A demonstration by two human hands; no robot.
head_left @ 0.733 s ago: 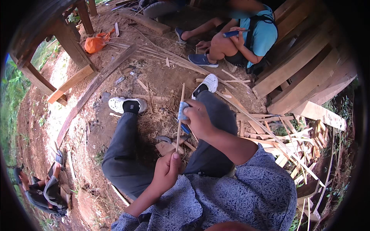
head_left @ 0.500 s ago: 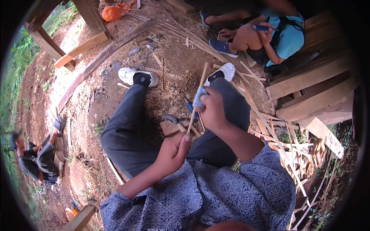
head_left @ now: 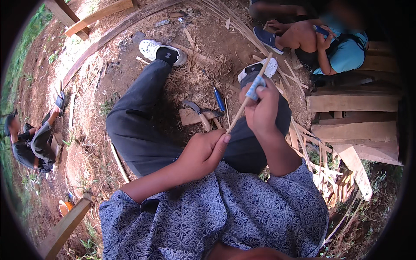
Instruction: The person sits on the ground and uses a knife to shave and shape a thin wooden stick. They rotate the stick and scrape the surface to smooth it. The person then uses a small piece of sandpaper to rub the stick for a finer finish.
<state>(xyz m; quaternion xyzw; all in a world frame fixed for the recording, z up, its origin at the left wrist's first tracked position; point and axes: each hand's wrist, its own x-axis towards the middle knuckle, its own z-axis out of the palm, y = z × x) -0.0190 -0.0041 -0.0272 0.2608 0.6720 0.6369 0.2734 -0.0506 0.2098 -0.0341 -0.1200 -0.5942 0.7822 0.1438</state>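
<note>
Both hands and the stick [head_left: 239,116] have shifted toward the person's right, and the view has tilted, so that the blue-handled tool [head_left: 219,99] on the ground now shows well apart from the right hand [head_left: 265,106]. Clenched at the near end, the left hand [head_left: 203,151] grips the stick low over the lap; the right hand grasps a pale-blue wrap [head_left: 255,88] pressed against it farther up, and the tip slants away toward the right shoe [head_left: 271,68]. Judging by its slim, fairly even length, the stick's rough shaping is largely done, while the curved knife [head_left: 203,119] lies unheld by a wood block [head_left: 187,118], with shavings [head_left: 195,82] scattered beyond. Its surface is too small to read, so how much work is left cannot be told.
</note>
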